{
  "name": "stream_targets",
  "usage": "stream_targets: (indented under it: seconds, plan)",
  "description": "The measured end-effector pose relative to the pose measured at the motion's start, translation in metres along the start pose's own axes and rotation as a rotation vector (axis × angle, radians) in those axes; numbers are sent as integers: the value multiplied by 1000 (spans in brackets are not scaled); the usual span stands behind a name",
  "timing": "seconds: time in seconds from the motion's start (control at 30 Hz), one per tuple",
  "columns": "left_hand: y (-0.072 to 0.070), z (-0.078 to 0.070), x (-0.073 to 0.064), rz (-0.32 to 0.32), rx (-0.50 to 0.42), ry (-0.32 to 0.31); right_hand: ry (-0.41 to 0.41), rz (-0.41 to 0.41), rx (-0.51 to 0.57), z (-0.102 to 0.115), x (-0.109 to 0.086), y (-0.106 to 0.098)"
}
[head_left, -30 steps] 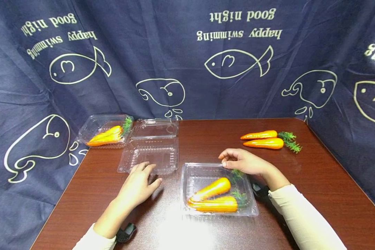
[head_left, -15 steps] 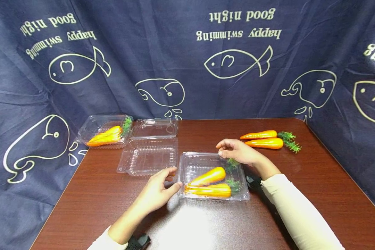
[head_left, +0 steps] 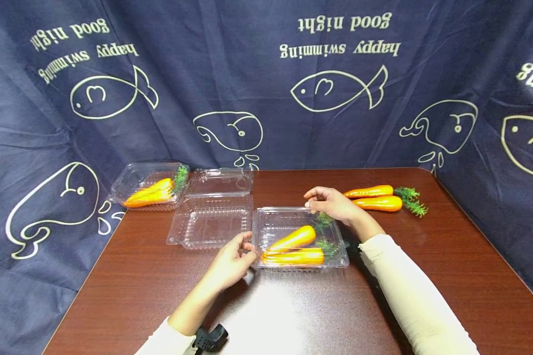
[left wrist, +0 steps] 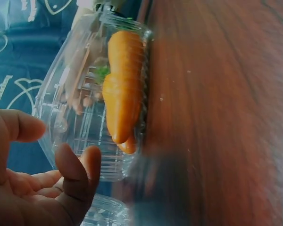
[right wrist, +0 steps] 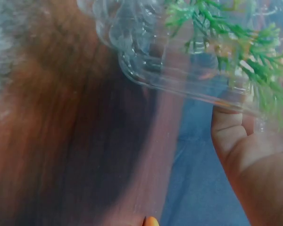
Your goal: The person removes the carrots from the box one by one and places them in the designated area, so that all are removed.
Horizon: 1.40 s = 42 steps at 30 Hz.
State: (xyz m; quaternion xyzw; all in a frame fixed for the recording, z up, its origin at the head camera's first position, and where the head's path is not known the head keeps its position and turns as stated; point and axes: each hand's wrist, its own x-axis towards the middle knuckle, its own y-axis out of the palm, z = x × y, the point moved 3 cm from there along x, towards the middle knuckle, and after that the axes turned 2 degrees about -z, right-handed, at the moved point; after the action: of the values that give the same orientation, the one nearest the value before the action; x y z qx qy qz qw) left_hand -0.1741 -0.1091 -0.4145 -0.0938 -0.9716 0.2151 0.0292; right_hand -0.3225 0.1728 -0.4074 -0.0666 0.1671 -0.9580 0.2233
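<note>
A closed clear plastic clamshell box (head_left: 275,217) holds two orange carrots (head_left: 293,256) with green tops and sits mid-table. My right hand (head_left: 335,204) grips its far right corner, thumb at the lid's rim; in the right wrist view the carrot greens (right wrist: 254,56) show through the plastic close to that hand. At the box's left side is my left hand (head_left: 231,260), thumb right at the edge and fingers loosely bent. The left wrist view shows these left fingers (left wrist: 70,165) apart from the thumb, with nothing between them, in front of the box.
An empty clamshell box (head_left: 210,222) lies open to the left, its lid toward the curtain. Behind it on the left, another box (head_left: 133,172) holds carrots. Two loose carrots (head_left: 377,203) lie at the back right. A blue curtain (head_left: 266,98) hangs behind the table (head_left: 448,256).
The carrot box has slid away from me and slightly left, with my right hand at its corner. My left hand has come rightward to the box's left edge.
</note>
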Motion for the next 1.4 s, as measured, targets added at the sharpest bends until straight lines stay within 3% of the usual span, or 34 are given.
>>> stream_targets:
  seconds: [0.23, 0.53, 0.73, 0.83, 1.07, 1.4]
  plan:
    - [4, -3, 5, -42, 58, -3, 46, -56, 20, -4, 10, -1]
    - [6, -9, 5, -75, -34, -85, 100, -215, 71, -6, 7, -8]
    - [6, -9, 4, -101, -75, -107, 141, -417, 151, -5, -22, -25]
    - [5, -10, 2, -113, -98, -113, 162, -468, 168, -3, -46, -33]
    - [4, -10, -3, -101, -139, -95, 195, -400, 84, 5, -91, -27]
    - [3, -9, 0, -106, -122, -88, 241, -273, 24, 8, -119, -5]
